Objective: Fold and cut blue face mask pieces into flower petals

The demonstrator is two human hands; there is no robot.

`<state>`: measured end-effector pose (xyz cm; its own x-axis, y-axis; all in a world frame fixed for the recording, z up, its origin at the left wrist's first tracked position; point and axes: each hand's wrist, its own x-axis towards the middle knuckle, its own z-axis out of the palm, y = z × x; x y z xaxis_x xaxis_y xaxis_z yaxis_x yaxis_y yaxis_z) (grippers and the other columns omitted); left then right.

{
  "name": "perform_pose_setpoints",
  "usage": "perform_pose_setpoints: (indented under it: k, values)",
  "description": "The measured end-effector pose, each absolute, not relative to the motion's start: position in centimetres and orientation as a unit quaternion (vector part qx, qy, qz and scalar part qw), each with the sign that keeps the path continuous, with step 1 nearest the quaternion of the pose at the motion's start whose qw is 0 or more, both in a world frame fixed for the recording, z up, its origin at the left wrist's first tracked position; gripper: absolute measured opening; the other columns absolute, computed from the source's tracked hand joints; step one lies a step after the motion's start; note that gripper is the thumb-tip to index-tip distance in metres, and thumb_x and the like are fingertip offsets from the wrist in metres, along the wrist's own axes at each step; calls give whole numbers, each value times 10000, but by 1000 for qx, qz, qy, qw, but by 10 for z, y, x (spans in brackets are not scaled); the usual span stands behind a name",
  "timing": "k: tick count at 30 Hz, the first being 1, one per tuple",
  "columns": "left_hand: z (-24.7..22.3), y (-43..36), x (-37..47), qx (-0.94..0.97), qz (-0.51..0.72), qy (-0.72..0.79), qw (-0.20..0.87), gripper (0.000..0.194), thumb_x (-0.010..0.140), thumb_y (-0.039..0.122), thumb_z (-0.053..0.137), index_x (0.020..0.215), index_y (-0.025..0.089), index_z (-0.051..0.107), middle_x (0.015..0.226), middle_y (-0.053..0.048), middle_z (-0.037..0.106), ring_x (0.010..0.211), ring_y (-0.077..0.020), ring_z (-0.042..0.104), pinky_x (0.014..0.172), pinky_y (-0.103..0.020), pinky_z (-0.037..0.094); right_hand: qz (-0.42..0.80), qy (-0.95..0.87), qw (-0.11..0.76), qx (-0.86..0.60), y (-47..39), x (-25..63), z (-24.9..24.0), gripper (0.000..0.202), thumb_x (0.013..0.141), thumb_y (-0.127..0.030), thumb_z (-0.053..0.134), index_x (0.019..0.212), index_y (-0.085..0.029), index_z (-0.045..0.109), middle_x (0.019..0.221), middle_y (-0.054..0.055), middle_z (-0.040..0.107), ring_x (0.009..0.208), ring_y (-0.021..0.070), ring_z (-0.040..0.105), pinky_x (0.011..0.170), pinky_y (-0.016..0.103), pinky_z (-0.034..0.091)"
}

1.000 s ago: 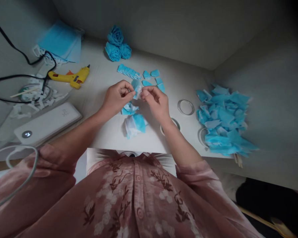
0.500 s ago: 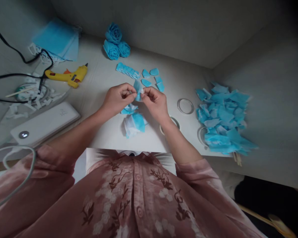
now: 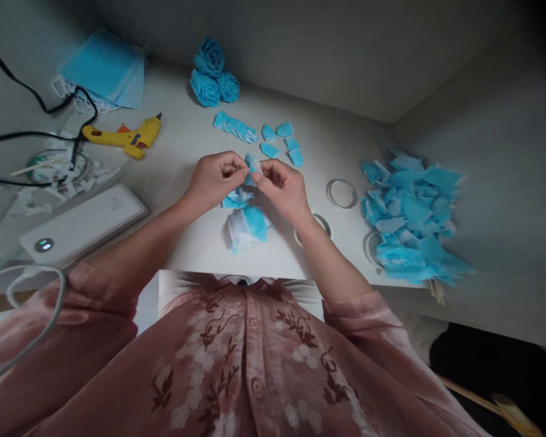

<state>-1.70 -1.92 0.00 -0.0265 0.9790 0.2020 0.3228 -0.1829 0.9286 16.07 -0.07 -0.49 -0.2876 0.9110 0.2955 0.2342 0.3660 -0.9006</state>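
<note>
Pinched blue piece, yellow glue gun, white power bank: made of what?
Blue piece: probably nonwoven fabric, matte; thin, bent, no shine.
Glue gun: likely moulded plastic, low sheen; even yellow colour.
Power bank: satin shell, perhaps plastic or coated metal; smooth white surface.

The fingertips of the left hand (image 3: 213,177) and right hand (image 3: 284,185) cover much of the small blue piece (image 3: 250,161) pinched between them, so its full outline and folds cannot be told. The right forearm (image 3: 330,258) hides part of one ring (image 3: 328,224), and the heap of blue pieces (image 3: 412,209), too overlapped to count, covers part of another ring (image 3: 368,250) and all but the ends of some sticks (image 3: 437,292). White scraps (image 3: 66,194) obscure a round object (image 3: 39,168). Digits on the power bank (image 3: 84,224) and lettering on the glue gun (image 3: 141,138) are unreadable. The left edge cuts off the black cords (image 3: 20,73) and white cable (image 3: 59,306); the bottom edge crops the shirt (image 3: 250,346). The dark shape (image 3: 482,364) at lower right is indistinct.
</note>
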Motion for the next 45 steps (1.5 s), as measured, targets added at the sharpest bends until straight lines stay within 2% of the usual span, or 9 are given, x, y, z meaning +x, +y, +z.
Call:
perform_pose_setpoints:
  k: [8,14,20,29,33,38,40,42,45]
  values:
    - [3,-20,-19,632,452,542,320,84,775,257,627,727,201,666,596,26,579,546,-103,470,535,-237,351,374,-712,435,-404,0,161,-9,352,893,-551,665,827,-206,647,722,-30,573,659,110,494,658,263,418]
    - [5,-21,-19,642,447,547,298,62,721,192,598,714,202,659,543,46,513,531,-99,429,550,-237,354,371,-718,426,-407,1,161,-8,309,895,-507,670,833,-205,658,689,-38,551,635,107,473,621,263,388]
    - [5,-19,-19,617,458,545,335,83,732,180,576,719,207,652,597,23,573,553,-110,479,542,-245,358,419,-697,428,-394,3,160,-6,313,879,-500,688,790,-209,616,675,-38,541,623,99,474,595,249,405]
    - [13,-22,-17,556,498,503,435,100,772,257,629,682,214,637,495,34,481,480,-103,395,514,-270,323,500,-660,417,-376,8,162,-9,383,865,-591,698,814,-222,611,719,-25,569,694,125,587,695,281,551]
    - [10,-17,-21,531,519,514,429,186,896,367,627,769,233,644,500,35,486,492,-119,451,549,-292,368,513,-649,425,-368,11,164,-8,450,836,-666,712,834,-225,624,749,-16,580,721,131,594,732,296,569]
    - [3,-10,-24,492,561,511,427,227,924,412,644,798,243,560,575,45,507,530,-100,448,548,-275,389,506,-653,432,-362,12,166,-9,504,827,-739,685,895,-242,636,781,-13,581,744,134,598,773,310,587]
    - [2,-8,-24,509,556,516,407,285,938,485,627,808,248,536,603,38,523,552,-108,478,561,-275,404,502,-655,432,-362,13,166,-10,518,832,-759,666,928,-251,639,799,-12,578,759,134,602,779,309,595]
    - [3,-9,-23,524,549,521,391,349,948,553,598,793,248,528,605,32,526,551,-114,483,558,-278,399,499,-654,437,-364,14,166,-11,525,834,-767,656,951,-255,640,818,-10,574,772,131,600,782,302,601]
    - [6,-13,-22,510,582,502,386,387,938,525,613,697,227,560,554,29,497,513,-98,427,532,-275,357,495,-649,449,-364,15,167,-12,537,830,-774,652,963,-254,646,833,-10,583,769,123,587,782,286,600]
